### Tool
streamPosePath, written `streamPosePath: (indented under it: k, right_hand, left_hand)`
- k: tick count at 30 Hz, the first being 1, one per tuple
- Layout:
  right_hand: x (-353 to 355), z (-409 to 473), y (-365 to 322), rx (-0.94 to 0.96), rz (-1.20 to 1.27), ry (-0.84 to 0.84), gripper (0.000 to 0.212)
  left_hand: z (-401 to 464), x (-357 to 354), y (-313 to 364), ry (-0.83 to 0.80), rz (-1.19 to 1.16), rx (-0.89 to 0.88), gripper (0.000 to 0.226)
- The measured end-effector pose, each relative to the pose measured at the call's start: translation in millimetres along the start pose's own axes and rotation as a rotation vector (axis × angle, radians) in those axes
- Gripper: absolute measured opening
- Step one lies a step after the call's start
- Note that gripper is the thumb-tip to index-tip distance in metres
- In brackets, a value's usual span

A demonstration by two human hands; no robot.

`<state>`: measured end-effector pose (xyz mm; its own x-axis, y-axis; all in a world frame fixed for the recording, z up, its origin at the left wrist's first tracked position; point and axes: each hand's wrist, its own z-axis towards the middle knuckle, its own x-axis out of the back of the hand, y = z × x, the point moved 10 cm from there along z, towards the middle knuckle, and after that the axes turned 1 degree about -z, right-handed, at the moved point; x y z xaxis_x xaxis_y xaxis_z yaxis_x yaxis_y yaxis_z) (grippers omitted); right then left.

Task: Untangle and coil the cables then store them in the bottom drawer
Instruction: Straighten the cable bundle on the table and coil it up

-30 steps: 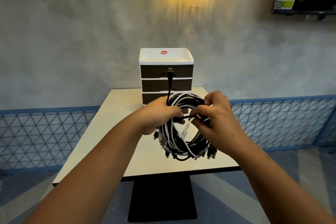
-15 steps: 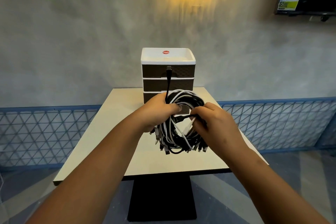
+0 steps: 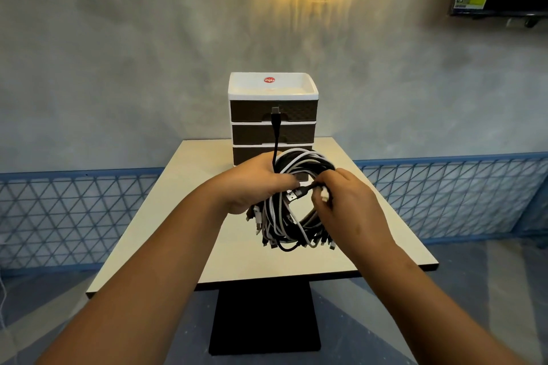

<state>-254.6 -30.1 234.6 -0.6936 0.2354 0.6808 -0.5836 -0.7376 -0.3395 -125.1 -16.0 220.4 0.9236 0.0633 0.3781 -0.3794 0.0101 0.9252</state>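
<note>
A cream table (image 3: 184, 216) is seen from above, and a small drawer unit (image 3: 273, 115) with three dark drawers is placed at its far edge. All three drawers are seen closed. The bottom drawer (image 3: 252, 154) is mostly hidden behind the cable bundle and the hands, so its handle cannot be made out. A coiled bundle of black and white cables (image 3: 292, 216) is held up in front of the drawer unit, above the table. Its left side is gripped by the left hand (image 3: 255, 184), whose fingers are curled round the strands. A black cable end (image 3: 275, 112) is seen standing up from this hand, in front of the top drawer. On the right side of the bundle, a strand and a white plug are pinched by the right hand (image 3: 344, 201); its fingertips are partly hidden. The loose plugs hanging below the bundle are too small to be told apart.
</note>
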Motion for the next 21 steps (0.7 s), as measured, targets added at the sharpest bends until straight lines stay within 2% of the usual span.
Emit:
streamPosePath:
  k: [3,5,8,12,14,18,21]
  right_hand:
    - [4.3,5.0,8.2,-0.034,0.181,0.013,0.013]
    - [11.5,6.1,9.8,0.007,0.325,0.008,0.013]
    - [14.1,-1.6,-9.4,0.220,0.136,-0.007,0.021]
    - [9.3,-19.7,-36.7,0.384,-0.080,0.074,0.027]
    - [11.2,-25.4,-43.2,0.418,-0.091,0.105,0.029]
    - [26.6,-27.1,-40.2,0.410,-0.023,0.142,0.036]
    - [34.8,-28.1,-26.0,0.382,0.116,0.128,0.033]
  left_hand:
    - [-0.4,6.9,-6.6,0.052,-0.029,0.042,0.008]
    - [0.5,16.0,-13.3,0.138,-0.077,0.087,0.010]
    - [2.8,24.0,-20.8,0.263,-0.132,0.134,0.021]
    - [3.2,21.3,-21.4,0.360,-0.146,0.160,0.017]
    - [2.7,22.8,-22.9,0.400,-0.139,0.161,0.017]
    - [-0.1,31.0,-23.6,0.466,-0.270,0.125,0.014]
    - [-2.1,31.7,-10.1,0.450,-0.295,0.042,0.015]
